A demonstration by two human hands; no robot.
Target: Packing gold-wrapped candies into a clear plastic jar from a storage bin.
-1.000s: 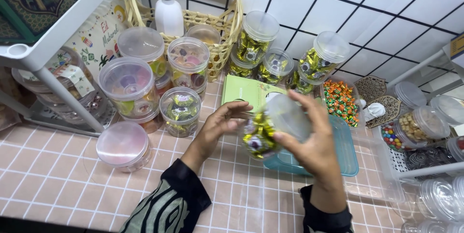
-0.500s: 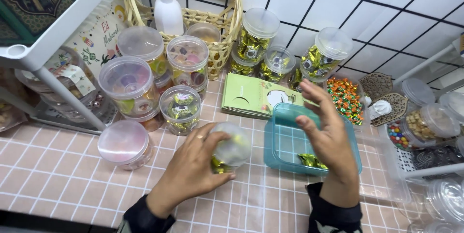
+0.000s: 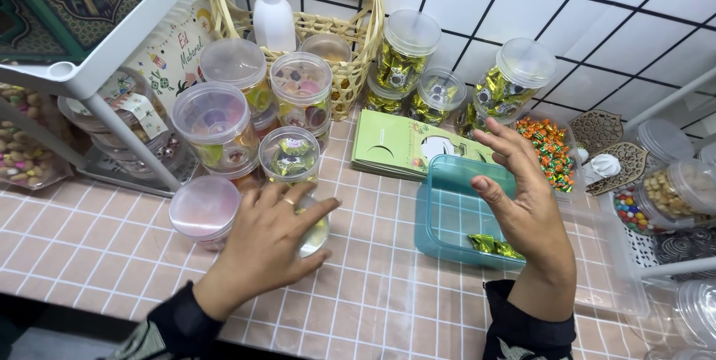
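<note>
Lidded clear jar (image 3: 203,211) on the pink tiled counter (image 3: 89,255), left hand (image 3: 268,244) cupped over a small clear jar (image 3: 315,233) beside it, teal tray (image 3: 455,214) holding gold-wrapped sweets (image 3: 494,246), right hand (image 3: 522,196) open and empty above the tray.

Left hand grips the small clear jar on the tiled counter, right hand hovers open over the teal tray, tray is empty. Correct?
Not quite. The teal plastic tray is not empty: a few gold-wrapped sweets lie in its near right corner, as the head view shows. The rest holds: the left hand grips the small clear plastic jar on the pink tiled counter, and the right hand hovers open over the tray.
</note>
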